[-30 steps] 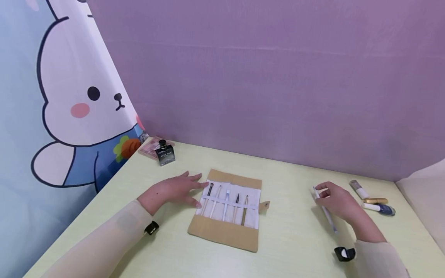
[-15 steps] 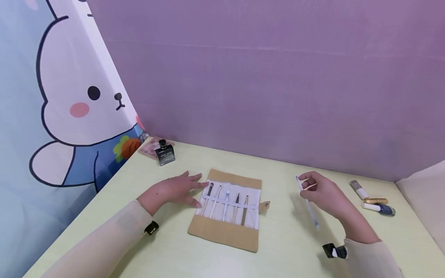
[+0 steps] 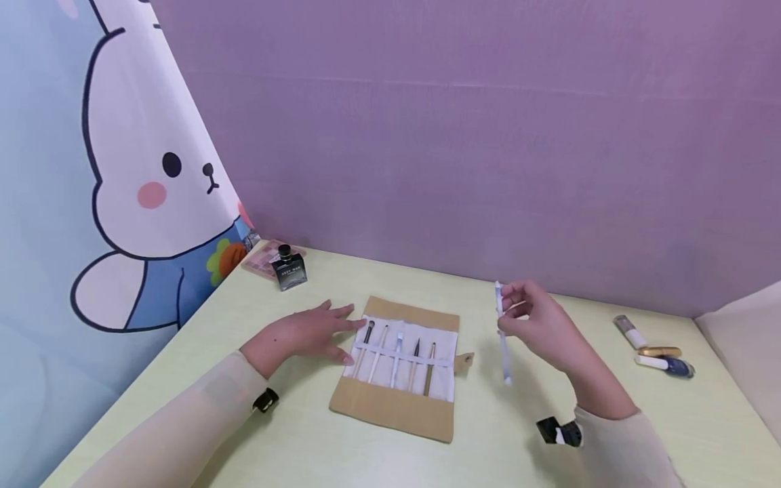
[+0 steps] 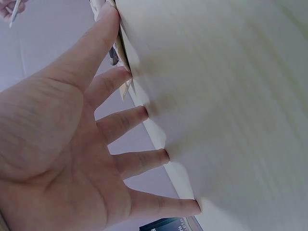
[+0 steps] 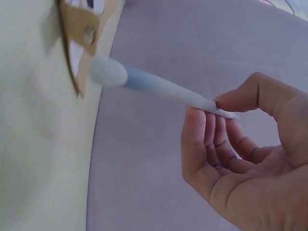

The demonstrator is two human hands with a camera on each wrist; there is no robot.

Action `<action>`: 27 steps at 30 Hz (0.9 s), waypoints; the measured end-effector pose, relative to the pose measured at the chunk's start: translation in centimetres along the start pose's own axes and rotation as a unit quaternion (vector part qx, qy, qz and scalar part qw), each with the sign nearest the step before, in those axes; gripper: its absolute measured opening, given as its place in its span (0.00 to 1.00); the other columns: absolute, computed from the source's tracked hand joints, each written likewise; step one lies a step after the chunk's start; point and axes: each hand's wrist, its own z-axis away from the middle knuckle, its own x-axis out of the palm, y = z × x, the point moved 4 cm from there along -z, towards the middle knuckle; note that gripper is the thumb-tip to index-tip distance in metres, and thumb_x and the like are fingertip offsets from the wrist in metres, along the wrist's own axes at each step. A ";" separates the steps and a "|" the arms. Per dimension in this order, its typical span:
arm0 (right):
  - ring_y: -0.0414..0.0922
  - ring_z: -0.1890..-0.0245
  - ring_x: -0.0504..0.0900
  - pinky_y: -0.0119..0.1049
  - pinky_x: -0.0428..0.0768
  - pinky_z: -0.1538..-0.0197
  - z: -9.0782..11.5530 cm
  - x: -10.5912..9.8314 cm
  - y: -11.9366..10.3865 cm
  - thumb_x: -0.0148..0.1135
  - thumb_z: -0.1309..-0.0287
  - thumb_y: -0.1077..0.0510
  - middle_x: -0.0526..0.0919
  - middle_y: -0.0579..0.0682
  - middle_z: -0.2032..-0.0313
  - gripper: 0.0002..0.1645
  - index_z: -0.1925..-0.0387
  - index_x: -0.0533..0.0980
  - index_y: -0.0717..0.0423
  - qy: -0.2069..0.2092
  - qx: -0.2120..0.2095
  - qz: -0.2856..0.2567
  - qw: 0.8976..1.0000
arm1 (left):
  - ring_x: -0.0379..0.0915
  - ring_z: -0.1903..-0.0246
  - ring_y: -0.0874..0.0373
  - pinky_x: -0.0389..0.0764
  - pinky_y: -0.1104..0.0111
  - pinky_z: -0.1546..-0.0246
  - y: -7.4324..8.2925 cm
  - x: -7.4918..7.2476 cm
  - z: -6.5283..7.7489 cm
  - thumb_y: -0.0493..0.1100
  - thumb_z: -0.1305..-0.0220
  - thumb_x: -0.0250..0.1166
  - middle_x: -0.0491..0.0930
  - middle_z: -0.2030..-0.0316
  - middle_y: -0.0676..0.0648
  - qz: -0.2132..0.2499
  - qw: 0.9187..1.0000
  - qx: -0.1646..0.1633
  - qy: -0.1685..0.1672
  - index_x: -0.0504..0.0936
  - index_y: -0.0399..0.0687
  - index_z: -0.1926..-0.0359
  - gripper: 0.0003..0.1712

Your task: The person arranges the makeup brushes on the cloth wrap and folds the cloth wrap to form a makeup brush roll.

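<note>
A tan fabric brush roll [image 3: 399, 412] lies unfolded on the table, its pale lining holding several slim makeup brushes [image 3: 397, 359] under a strap. My left hand [image 3: 311, 331] is spread flat at the roll's left edge, thumb and index fingertip resting on it; in the left wrist view its other fingertips touch the tabletop. To the right of the roll, my right hand [image 3: 537, 324] pinches a white and light-blue makeup brush [image 3: 504, 352] between thumb and fingers, above the table. In the right wrist view the brush's pale rounded head [image 5: 108, 72] points toward the roll's snap tab [image 5: 82, 29].
A dark square perfume bottle [image 3: 290, 272] and a pink palette [image 3: 262, 259] stand at the back left. At the right lie a tube with a white end [image 3: 630, 332], a gold tube [image 3: 659, 352] and a dark-blue bottle with a white cap [image 3: 677, 367]. A purple backdrop [image 3: 457, 169] closes off the rear.
My right hand has lifted the makeup brush and carried it left toward the roll, turning it more upright. The left hand and the roll have stayed in place.
</note>
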 end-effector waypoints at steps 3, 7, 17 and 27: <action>0.42 0.56 0.81 0.29 0.85 0.58 -0.4 0.4 -1.0 0.64 0.35 0.70 0.78 0.58 0.51 0.25 0.39 0.68 0.67 0.019 -0.006 -0.025 0.999 | 0.41 0.15 0.27 0.61 0.28 0.23 0.3 -0.1 0.3 0.66 0.36 0.73 0.52 0.13 0.45 0.003 1.000 0.002 0.002 0.65 0.70 0.18 0.48; 0.37 0.59 0.81 0.28 0.86 0.58 -1.0 1.2 -1.8 0.64 0.36 0.72 0.77 0.56 0.54 0.25 0.41 0.66 0.69 0.045 -0.019 -0.077 0.996 | 0.41 0.15 0.28 0.61 0.28 0.24 0.5 -0.1 0.5 0.66 0.36 0.73 0.52 0.13 0.45 0.007 1.000 0.002 0.006 0.65 0.70 0.18 0.48; 0.38 0.60 0.79 0.29 0.90 0.54 -2.6 3.9 -0.5 0.60 0.36 0.76 0.75 0.55 0.56 0.22 0.44 0.63 0.68 0.052 -0.011 -0.150 0.987 | 0.41 0.15 0.28 0.60 0.27 0.24 0.8 -0.1 0.7 0.67 0.36 0.73 0.52 0.13 0.46 0.011 1.000 0.003 0.011 0.64 0.72 0.18 0.48; 0.40 0.59 0.80 0.32 0.91 0.53 -3.6 5.4 1.5 0.60 0.34 0.74 0.74 0.57 0.52 0.24 0.41 0.62 0.67 0.045 0.053 -0.174 0.982 | 0.41 0.15 0.28 0.62 0.28 0.24 0.7 -0.1 0.6 0.68 0.37 0.73 0.52 0.13 0.47 0.008 1.000 0.003 0.012 0.64 0.72 0.18 0.49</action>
